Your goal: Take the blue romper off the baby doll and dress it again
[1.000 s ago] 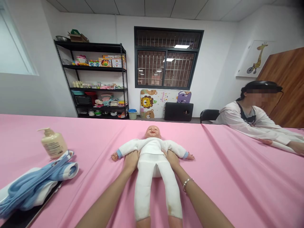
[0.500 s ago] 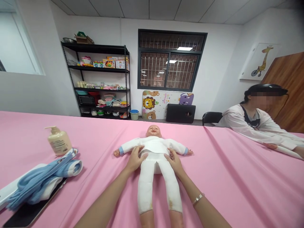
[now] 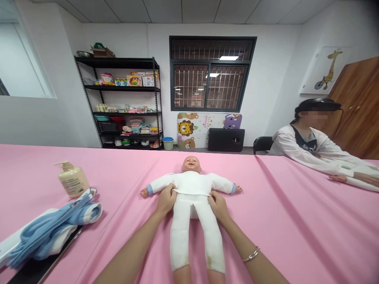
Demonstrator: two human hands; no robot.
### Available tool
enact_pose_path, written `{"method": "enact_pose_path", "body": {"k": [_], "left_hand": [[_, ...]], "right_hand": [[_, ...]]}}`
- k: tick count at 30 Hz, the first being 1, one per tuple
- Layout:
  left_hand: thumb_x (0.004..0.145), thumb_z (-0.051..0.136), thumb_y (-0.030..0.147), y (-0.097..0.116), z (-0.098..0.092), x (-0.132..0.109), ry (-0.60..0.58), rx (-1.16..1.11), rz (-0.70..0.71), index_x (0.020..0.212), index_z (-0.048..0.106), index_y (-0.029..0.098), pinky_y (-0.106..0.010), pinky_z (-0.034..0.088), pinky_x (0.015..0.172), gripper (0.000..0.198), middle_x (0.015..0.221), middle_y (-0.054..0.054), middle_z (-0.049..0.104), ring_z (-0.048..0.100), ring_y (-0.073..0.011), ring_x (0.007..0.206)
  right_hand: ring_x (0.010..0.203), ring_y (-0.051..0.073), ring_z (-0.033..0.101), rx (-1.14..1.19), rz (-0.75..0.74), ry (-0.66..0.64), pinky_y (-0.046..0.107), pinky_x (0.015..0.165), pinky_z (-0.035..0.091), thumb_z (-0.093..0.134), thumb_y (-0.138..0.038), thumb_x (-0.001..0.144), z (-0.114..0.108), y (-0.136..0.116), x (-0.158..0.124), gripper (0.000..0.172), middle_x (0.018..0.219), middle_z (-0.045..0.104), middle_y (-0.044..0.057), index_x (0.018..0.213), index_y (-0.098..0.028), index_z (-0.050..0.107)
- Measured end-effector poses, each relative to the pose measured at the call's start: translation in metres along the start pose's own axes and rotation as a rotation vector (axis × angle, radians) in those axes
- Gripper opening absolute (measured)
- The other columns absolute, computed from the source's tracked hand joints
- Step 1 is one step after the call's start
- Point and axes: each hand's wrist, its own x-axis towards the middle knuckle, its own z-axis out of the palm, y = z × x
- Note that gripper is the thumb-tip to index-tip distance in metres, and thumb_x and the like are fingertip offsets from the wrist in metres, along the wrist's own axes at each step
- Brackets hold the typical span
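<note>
A baby doll (image 3: 191, 163) lies on its back on the pink-covered table (image 3: 118, 173), head away from me and arms spread. It wears a white shirt (image 3: 193, 182) with blue cuffs over a white cloth body, with white legs (image 3: 181, 232) reaching toward me. My left hand (image 3: 166, 201) is closed on the shirt's lower hem at the doll's left-of-view side. On the opposite side, my right hand (image 3: 218, 205) grips the same hem, fingers curled in. The hem runs nearly straight between both hands, across the doll's waist.
At left stand a beige pump bottle (image 3: 73, 181), folded blue-and-white clothing (image 3: 56, 225) and a dark phone-like slab (image 3: 44, 264) beneath it. A person (image 3: 308, 134) sits at the right, arms over another doll (image 3: 361, 183). Black shelves (image 3: 124, 88) stand behind.
The shirt's hem has come down and lies flatter across the waist. Both my hands have closed from looser, spread fingers onto its edges. The other person's hand has shifted along their doll.
</note>
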Motion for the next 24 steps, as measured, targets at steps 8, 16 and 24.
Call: {"method": "enact_pose_path", "body": {"k": [8,16,24], "left_hand": [[0.079,0.052,0.041,0.007,-0.003,-0.006,-0.182,-0.182,0.031,0.097,0.044,0.02,-0.022,0.034,0.056,0.029,0.065,0.005,0.045,0.045,-0.0117,0.057],[0.081,0.048,0.038,-0.004,0.007,0.003,-0.146,-0.243,0.04,0.077,0.044,0.017,-0.026,0.039,0.065,0.022,0.074,0.0,0.048,0.047,-0.0144,0.069],[0.087,0.035,0.035,0.002,0.008,-0.004,-0.107,-0.076,0.038,0.085,0.048,0.018,-0.034,0.043,0.077,0.021,0.086,-0.006,0.057,0.053,-0.0208,0.083]], "right_hand": [[0.05,0.01,0.045,0.172,0.083,0.053,0.021,0.049,0.036,0.052,-0.045,0.076,-0.001,-0.003,0.001,0.028,0.064,0.052,-0.002,0.074,-0.018,0.046],[0.071,0.018,0.06,0.272,0.115,0.067,0.027,0.064,0.047,0.05,-0.045,0.079,-0.005,-0.005,0.002,0.032,0.086,0.064,0.007,0.089,-0.016,0.054],[0.081,0.02,0.058,0.171,0.151,0.105,0.031,0.073,0.045,0.041,-0.032,0.083,-0.009,-0.009,-0.002,0.024,0.086,0.066,0.008,0.085,-0.016,0.059]]}}
